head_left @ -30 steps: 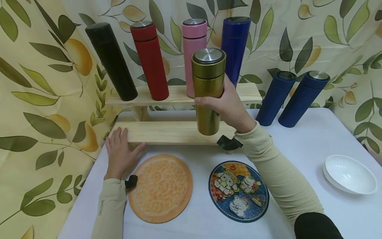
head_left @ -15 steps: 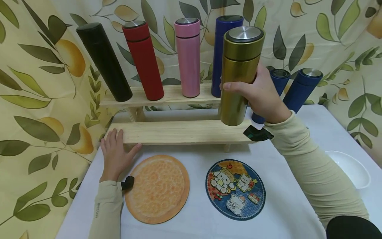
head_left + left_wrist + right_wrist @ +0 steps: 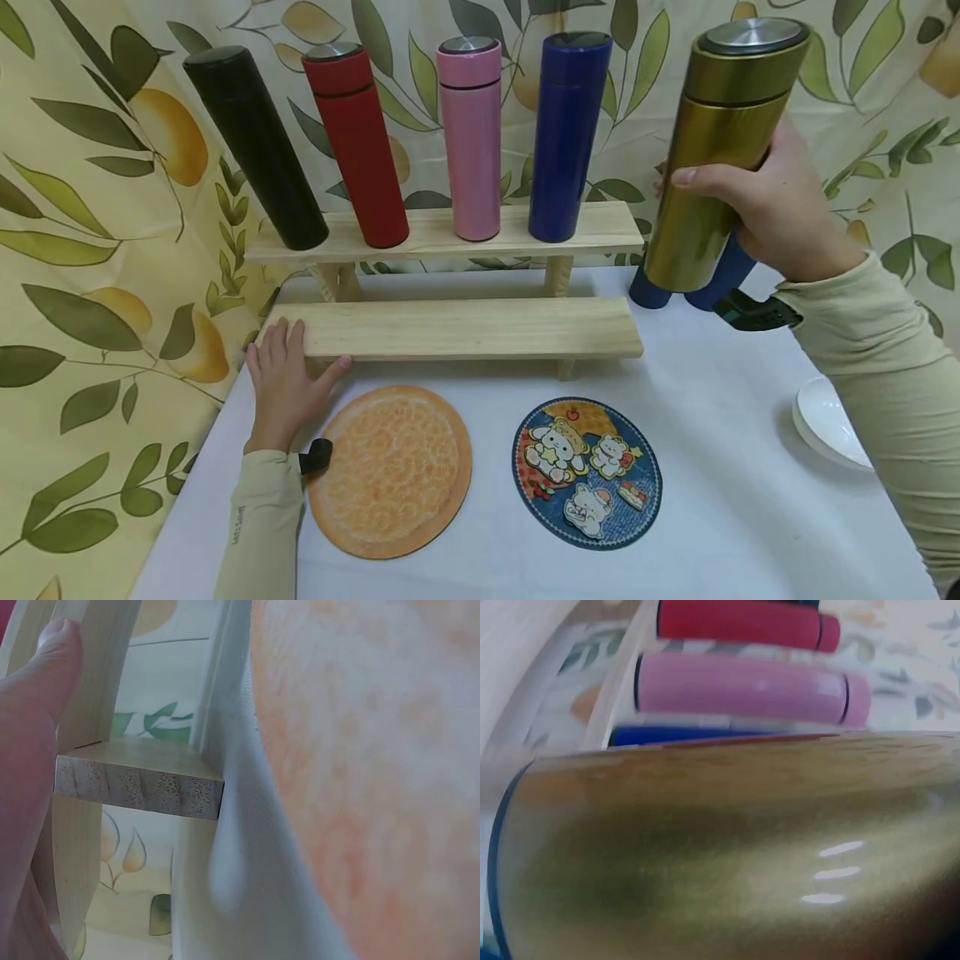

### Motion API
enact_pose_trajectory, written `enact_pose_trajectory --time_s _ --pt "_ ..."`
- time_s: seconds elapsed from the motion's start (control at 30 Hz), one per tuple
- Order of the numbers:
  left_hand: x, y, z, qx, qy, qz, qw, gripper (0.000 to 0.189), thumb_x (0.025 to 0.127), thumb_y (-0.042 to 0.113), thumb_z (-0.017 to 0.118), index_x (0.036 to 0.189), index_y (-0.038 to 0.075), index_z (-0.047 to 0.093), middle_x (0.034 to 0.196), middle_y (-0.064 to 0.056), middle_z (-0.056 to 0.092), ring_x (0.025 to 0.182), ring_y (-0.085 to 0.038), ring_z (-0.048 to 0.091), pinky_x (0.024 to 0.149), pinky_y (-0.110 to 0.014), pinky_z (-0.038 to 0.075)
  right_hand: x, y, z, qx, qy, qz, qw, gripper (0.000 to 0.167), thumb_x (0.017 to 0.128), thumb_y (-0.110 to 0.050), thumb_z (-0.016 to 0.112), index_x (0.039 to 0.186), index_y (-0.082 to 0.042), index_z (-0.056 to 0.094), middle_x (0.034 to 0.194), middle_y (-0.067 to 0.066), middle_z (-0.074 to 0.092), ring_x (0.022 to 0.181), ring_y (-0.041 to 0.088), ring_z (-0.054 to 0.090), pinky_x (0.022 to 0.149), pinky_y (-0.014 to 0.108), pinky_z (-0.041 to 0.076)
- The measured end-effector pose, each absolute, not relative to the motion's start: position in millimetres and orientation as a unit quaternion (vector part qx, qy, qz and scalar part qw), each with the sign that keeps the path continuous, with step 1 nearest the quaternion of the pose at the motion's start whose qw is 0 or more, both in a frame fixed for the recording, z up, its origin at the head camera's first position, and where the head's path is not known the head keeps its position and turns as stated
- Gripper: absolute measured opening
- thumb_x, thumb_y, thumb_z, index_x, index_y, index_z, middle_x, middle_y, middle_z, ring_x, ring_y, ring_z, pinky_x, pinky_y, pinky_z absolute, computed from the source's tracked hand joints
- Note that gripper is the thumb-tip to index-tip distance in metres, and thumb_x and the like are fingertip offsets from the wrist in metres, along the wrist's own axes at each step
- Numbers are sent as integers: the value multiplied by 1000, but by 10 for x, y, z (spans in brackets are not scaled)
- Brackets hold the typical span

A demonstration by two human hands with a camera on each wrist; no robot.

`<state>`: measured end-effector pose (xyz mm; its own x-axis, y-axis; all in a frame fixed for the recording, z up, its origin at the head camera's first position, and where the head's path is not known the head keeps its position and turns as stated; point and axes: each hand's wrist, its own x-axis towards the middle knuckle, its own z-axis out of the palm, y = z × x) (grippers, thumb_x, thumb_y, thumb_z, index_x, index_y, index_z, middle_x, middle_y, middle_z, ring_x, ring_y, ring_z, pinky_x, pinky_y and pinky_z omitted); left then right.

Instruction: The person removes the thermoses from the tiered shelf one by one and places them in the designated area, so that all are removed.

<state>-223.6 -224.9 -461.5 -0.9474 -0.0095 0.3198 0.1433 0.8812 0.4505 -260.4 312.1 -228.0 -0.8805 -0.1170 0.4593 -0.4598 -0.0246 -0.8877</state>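
My right hand (image 3: 791, 204) grips a gold thermos (image 3: 723, 150) with a steel-topped lid, held up in the air, slightly tilted, at the right of the head view. The gold body (image 3: 727, 855) fills most of the right wrist view. My left hand (image 3: 287, 383) rests on the left end of the lower step of a wooden two-tier rack (image 3: 472, 329), fingers straight on top. In the left wrist view its thumb (image 3: 56, 656) lies against the board. Along the upper step stand a black thermos (image 3: 255, 146), a red thermos (image 3: 358, 146), a pink thermos (image 3: 471, 142) and a blue thermos (image 3: 570, 137).
Two dark blue thermoses (image 3: 723, 275) stand right of the rack, mostly hidden behind the gold one. On the white tablecloth (image 3: 705, 500) lie a round orange mat (image 3: 390, 471) and a round cartoon mat (image 3: 588, 475). A white bowl (image 3: 825, 421) sits at the right, partly behind my sleeve.
My right hand has carried the gold thermos right and upward, from in front of the rack to beyond its right end. The left hand has stayed on the rack.
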Motion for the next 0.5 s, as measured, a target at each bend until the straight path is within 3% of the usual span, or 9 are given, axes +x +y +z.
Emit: enact_pose_trajectory --time_s 0.17,0.2,0.3,0.4,0.43,0.5 --pt "-2239 -2264 -4600 -35 -956 -242 160 103 96 60 71 163 -7 31 167 -35 23 157 -49 13 124 -65 -7 -2656 3470 -2230 169 -694 687 135 66 90 14 70 147 -12 48 129 13 53 110 25 63 97 34 50" --pt "-2240 -2268 -4595 -35 -956 -242 160 103 96 60 71 163 -7 31 167 -35 23 157 -49 13 124 -65 -7 -2663 3531 -2218 157 -697 686 141 68 90 14 70 148 -14 47 130 11 52 113 23 60 104 37 48" --pt "-2249 -2287 -4590 -35 -957 -241 160 103 96 60 71 163 -7 31 167 -35 23 157 -49 13 124 -65 -7 -2691 3714 -2198 115 -715 668 174 74 90 15 70 151 -18 46 134 5 49 121 19 49 123 44 29" --pt "-2257 -2297 -4591 -33 -957 -240 160 102 96 60 71 163 -7 31 167 -34 22 158 -48 13 124 -65 -7 -2722 3890 -2199 87 -720 659 199 77 91 13 72 154 -20 43 138 1 47 124 16 47 127 43 15" --pt "-2258 -2300 -4593 -32 -957 -240 159 102 96 60 71 163 -7 31 168 -34 22 158 -48 12 124 -65 -8 -2736 3953 -2203 80 -717 662 204 78 91 13 72 155 -21 42 137 1 47 122 15 49 125 41 21" --pt "-2259 -2302 -4595 -31 -957 -241 158 102 96 60 71 163 -7 31 168 -34 22 158 -48 12 124 -65 -8 -2744 4072 -2199 52 -715 668 201 78 92 11 72 154 -23 38 137 -3 44 120 11 48 124 37 23"
